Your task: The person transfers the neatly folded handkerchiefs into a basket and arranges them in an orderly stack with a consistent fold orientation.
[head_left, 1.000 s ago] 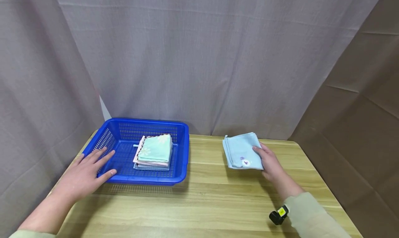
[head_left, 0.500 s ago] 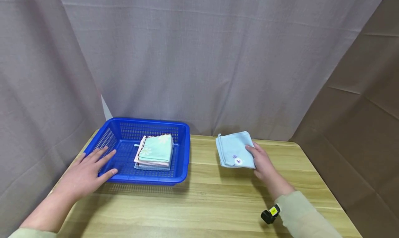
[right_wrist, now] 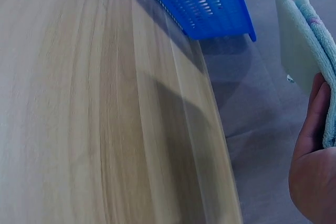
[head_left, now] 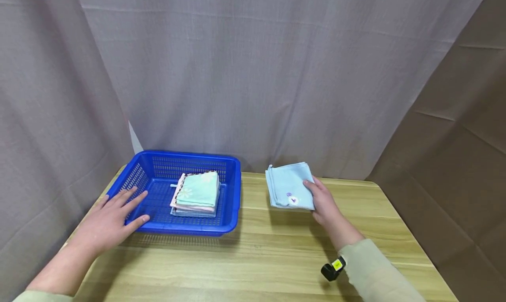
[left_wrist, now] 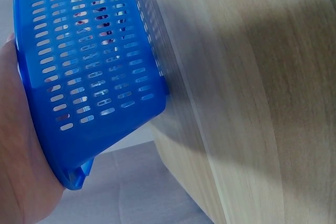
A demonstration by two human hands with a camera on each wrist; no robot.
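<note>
A folded light-blue towel [head_left: 287, 183] with a small purple and white motif is held in my right hand [head_left: 323, 202], thumb on top and fingers underneath. In the right wrist view the towel [right_wrist: 304, 40] shows edge-on, raised above the table. My left hand [head_left: 108, 221] lies with fingers spread over the front left corner of the blue plastic basket [head_left: 186, 227]. Inside the basket, toward its right side, sits a stack of folded towels [head_left: 197, 190], a mint one with white flowers on top, pink and blue ones beneath. The left wrist view shows the basket's slotted wall [left_wrist: 94, 66] beside that hand.
The wooden table [head_left: 253, 258] runs back to a grey curtain [head_left: 253, 73] behind the basket. A brown cloth wall [head_left: 454, 161] stands along the right side. A black camera [head_left: 333, 269] is strapped to the right wrist.
My right hand has carried the light-blue towel leftward and slightly up, closer to the basket. The left hand and the stacked towels stay where they were.
</note>
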